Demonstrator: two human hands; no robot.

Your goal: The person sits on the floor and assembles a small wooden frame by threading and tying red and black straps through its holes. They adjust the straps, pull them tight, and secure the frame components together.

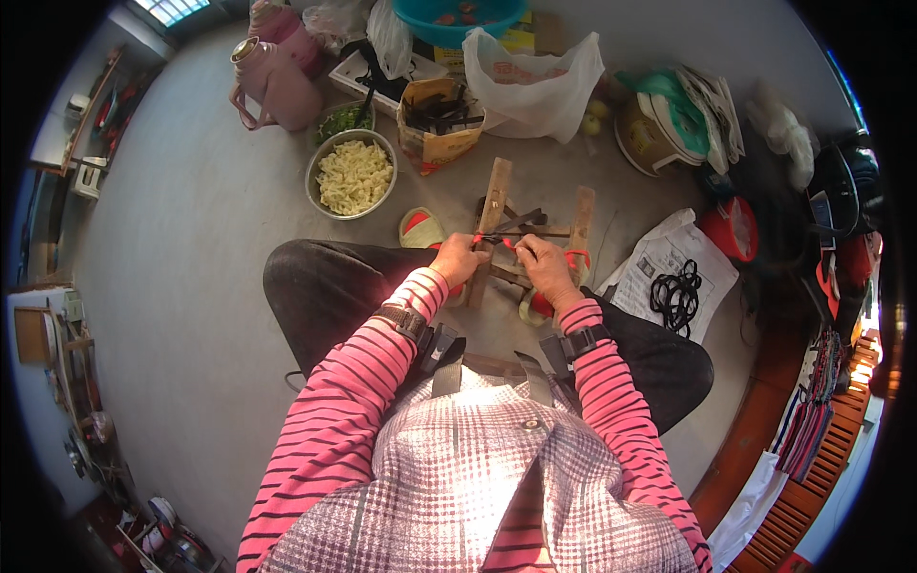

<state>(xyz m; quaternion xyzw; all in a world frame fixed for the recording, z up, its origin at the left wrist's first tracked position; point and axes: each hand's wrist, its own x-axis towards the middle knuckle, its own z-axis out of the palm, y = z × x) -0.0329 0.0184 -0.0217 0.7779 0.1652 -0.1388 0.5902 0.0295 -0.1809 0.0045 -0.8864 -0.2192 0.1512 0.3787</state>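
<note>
A low wooden frame [496, 196] stands on the floor between my knees, with two upright bars and crosspieces. Dark flat strips [521, 221] lie across it. My left hand [458, 260] is closed at the left bar, its fingertips pinching a dark strip there. Just to the right, my right hand [546, 267] is closed too, thumb and finger pinched on the same short stretch of strip between the hands. Small red bits show at the fingertips of both hands; I cannot tell what they are. The fingers partly hide the strip's ends.
Several black loops [675, 298] lie on a printed sheet [718, 280] at my right. Ahead are a bag of dark strips [437, 143], a white plastic bag [535, 91], a bowl of pale chopped food [354, 179], pink flasks [277, 86] and a bucket [645, 134].
</note>
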